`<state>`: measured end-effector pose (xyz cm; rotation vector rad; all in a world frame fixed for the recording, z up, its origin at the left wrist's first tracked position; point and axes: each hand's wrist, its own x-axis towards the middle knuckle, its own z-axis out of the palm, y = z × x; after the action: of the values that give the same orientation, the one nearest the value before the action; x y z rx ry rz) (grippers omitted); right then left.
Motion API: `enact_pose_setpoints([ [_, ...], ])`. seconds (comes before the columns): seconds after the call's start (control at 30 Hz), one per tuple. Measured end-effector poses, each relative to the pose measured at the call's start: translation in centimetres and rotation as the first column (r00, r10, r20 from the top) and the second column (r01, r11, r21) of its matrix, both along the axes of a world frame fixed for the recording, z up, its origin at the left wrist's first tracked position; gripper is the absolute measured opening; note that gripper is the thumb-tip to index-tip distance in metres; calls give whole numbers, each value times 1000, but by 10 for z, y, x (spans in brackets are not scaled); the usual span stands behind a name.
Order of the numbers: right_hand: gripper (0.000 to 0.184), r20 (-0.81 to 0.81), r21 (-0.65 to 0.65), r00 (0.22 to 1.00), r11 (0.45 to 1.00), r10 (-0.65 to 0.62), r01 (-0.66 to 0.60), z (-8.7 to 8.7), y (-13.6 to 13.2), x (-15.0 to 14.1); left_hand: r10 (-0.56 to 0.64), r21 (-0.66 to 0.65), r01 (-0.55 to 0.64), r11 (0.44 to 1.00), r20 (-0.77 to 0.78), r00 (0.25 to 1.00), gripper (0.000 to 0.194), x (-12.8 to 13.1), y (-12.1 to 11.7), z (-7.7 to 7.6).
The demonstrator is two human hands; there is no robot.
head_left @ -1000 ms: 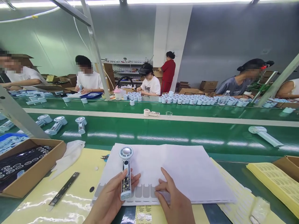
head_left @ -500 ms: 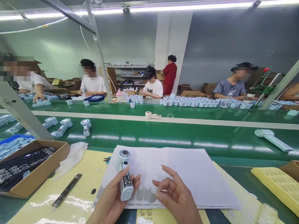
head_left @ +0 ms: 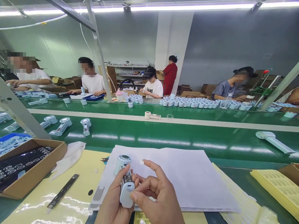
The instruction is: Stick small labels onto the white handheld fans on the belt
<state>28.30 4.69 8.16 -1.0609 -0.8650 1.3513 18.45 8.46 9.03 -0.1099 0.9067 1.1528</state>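
My left hand [head_left: 115, 199] is wrapped round the handle of a light-blue handheld device [head_left: 127, 196], its round head pointing away and a circuit board showing along the open handle. At the handle's near end, my right hand [head_left: 155, 194] pinches with thumb and fingers; what is between them is too small to make out. Its index finger is raised, with a small white round piece [head_left: 141, 162] at the tip. Beneath both hands lies a stack of white sheets [head_left: 182, 174], with grey cut-out shapes [head_left: 99, 194] at its left edge.
Left stands a cardboard box [head_left: 35, 177] of black parts, beside a white cloth [head_left: 70, 157] and a black strip [head_left: 63, 191]. Yellow label sheets [head_left: 273, 186] lie right. Across the green conveyor [head_left: 163, 133], carrying similar devices [head_left: 86, 127], several people work behind rows of light-blue parts [head_left: 198, 102].
My right hand has moved left from over the sheets to the handle's near end. The device has tipped, showing more of that end. A white round piece now shows at my index fingertip.
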Motion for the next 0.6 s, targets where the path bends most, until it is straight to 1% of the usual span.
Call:
enact_pose_setpoints([
  [0.1, 66, 20, -9, 1000, 1000, 4, -4, 1, 1, -1, 1, 32, 0, 999, -15, 1000, 11, 0, -2, 0],
  [0.2, 64, 21, -7, 1000, 1000, 7, -7, 2, 1, -1, 5, 56, -3, 998, -36, 999, 13, 0, -3, -1],
  [0.43, 68, 31, -4, 999, 1000, -11, 11, 5, 0, -2, -12, 35, 10, 999, 48, 999, 9, 0, -3, -2],
  [0.6, 66, 84, 19, 996, 999, -36, 35, 4, -4, -5, 20, 39, -22, 999, 38, 999, 6, -1, -6, -3],
])
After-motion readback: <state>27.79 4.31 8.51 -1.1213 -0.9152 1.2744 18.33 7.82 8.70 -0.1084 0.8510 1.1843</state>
